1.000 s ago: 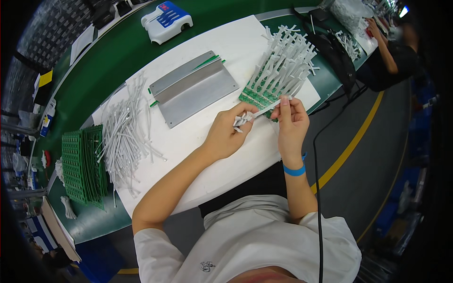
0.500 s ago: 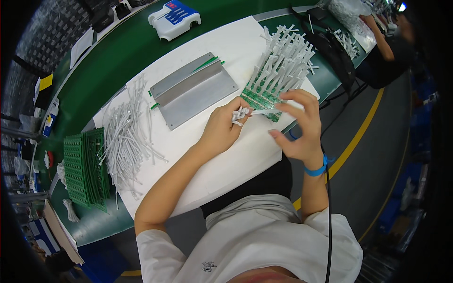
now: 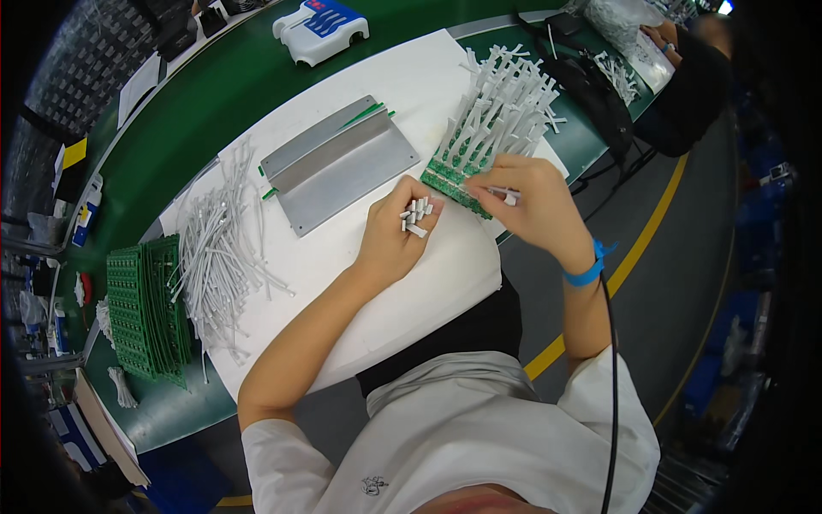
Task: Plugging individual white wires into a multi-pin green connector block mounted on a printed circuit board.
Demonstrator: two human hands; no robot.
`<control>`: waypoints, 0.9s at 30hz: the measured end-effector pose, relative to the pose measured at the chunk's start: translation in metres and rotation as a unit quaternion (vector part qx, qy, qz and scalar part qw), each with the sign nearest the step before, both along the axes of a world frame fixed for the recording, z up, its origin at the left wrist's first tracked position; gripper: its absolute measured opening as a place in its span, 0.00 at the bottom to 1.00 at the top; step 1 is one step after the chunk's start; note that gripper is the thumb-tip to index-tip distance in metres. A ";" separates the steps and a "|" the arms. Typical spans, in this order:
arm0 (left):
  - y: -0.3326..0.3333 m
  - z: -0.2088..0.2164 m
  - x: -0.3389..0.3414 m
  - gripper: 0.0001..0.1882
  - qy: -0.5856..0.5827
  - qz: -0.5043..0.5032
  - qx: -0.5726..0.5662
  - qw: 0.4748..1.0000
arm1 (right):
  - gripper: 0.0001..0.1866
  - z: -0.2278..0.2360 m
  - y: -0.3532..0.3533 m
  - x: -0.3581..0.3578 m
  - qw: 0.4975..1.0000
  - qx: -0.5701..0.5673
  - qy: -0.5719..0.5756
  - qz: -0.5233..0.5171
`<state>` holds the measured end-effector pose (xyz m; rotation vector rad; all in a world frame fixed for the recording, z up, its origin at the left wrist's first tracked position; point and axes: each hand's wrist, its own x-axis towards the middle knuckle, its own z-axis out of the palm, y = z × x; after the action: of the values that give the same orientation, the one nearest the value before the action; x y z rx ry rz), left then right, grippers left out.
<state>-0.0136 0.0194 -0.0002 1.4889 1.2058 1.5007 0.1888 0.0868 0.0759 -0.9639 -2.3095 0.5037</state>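
Observation:
My left hand point(image 3: 390, 236) is closed round a small bundle of white cables point(image 3: 417, 216), their connector ends poking out past the thumb. Just right of it lies a green circuit board point(image 3: 451, 183), with rows of white cables point(image 3: 501, 107) standing up from its far part. Over the near right edge of the board, my right hand point(image 3: 538, 206) pinches a white cable point(image 3: 509, 196); the fingers partly hide it, so I cannot tell whether its tip touches the board. A blue strap point(image 3: 591, 267) circles my right wrist.
Left of my hands, a bent grey metal plate point(image 3: 347, 176) lies on the white sheet point(image 3: 342, 321). Beyond are a loose cable pile point(image 3: 224, 248) and stacked green boards point(image 3: 141, 313). A white-and-blue device point(image 3: 318, 34) stands farther back. A co-worker's arm point(image 3: 672, 53) shows at far right.
My right hand has drawn a cable away from the left hand's bundle and closed its fingers on it at the board. The view has shifted slightly.

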 end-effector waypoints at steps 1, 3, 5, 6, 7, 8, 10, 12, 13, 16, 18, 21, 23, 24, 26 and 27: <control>0.001 -0.001 -0.005 0.09 0.053 -0.032 -0.018 0.998 | 0.04 0.000 0.008 0.003 0.998 0.016 -0.064 -0.005; 0.004 -0.003 -0.011 0.11 0.106 -0.063 -0.035 0.992 | 0.05 -0.001 0.021 0.005 0.989 0.020 -0.143 -0.014; 0.005 -0.008 -0.013 0.16 0.223 -0.085 0.029 0.971 | 0.05 -0.002 0.030 0.003 0.988 0.008 -0.151 -0.009; 0.006 -0.011 -0.012 0.16 0.222 -0.084 0.029 0.971 | 0.04 -0.002 0.033 0.001 0.987 -0.004 -0.158 -0.003; 0.005 -0.013 -0.013 0.17 0.230 -0.093 0.048 0.968 | 0.04 -0.001 0.036 -0.002 0.987 -0.005 -0.159 0.000; 0.004 -0.015 -0.014 0.17 0.238 -0.101 0.067 0.964 | 0.05 0.001 0.038 -0.007 0.981 -0.011 -0.194 0.007; 0.005 -0.014 -0.012 0.17 0.246 -0.107 0.089 0.959 | 0.05 0.000 0.044 -0.011 0.973 -0.018 -0.230 0.017; 0.005 -0.013 -0.009 0.17 0.253 -0.115 0.111 0.954 | 0.06 -0.004 0.051 -0.010 0.968 -0.003 -0.249 0.029; 0.003 -0.012 -0.008 0.16 0.286 -0.117 0.109 0.945 | 0.06 -0.002 0.054 -0.011 0.968 -0.004 -0.249 0.033; 0.003 -0.014 -0.009 0.14 0.330 -0.131 0.112 0.928 | 0.06 0.002 0.063 -0.013 0.965 -0.046 -0.253 0.058; 0.004 -0.014 -0.009 0.14 0.340 -0.145 0.120 0.921 | 0.05 0.002 0.066 -0.013 0.963 -0.052 -0.255 0.071; 0.004 -0.013 -0.009 0.13 0.359 -0.155 0.114 0.913 | 0.05 0.005 0.068 -0.014 0.960 -0.044 -0.260 0.092; 0.003 -0.011 -0.011 0.11 0.366 -0.158 0.109 0.911 | 0.06 0.012 0.067 -0.022 0.954 -0.056 -0.281 0.091; 0.003 -0.011 -0.011 0.11 0.366 -0.157 0.108 0.911 | 0.06 0.014 0.068 -0.025 0.947 -0.066 -0.301 0.088; 0.003 -0.011 -0.011 0.11 0.362 -0.157 0.110 0.912 | 0.06 0.008 0.071 -0.023 0.949 -0.057 -0.297 0.092; 0.003 -0.011 -0.010 0.11 0.361 -0.156 0.110 0.913 | 0.07 0.007 0.073 -0.022 0.951 -0.048 -0.291 0.095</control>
<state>-0.0240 0.0228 -0.0109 2.3901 1.1215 0.8997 0.1671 0.1594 0.0824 -1.0443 -2.9528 0.4536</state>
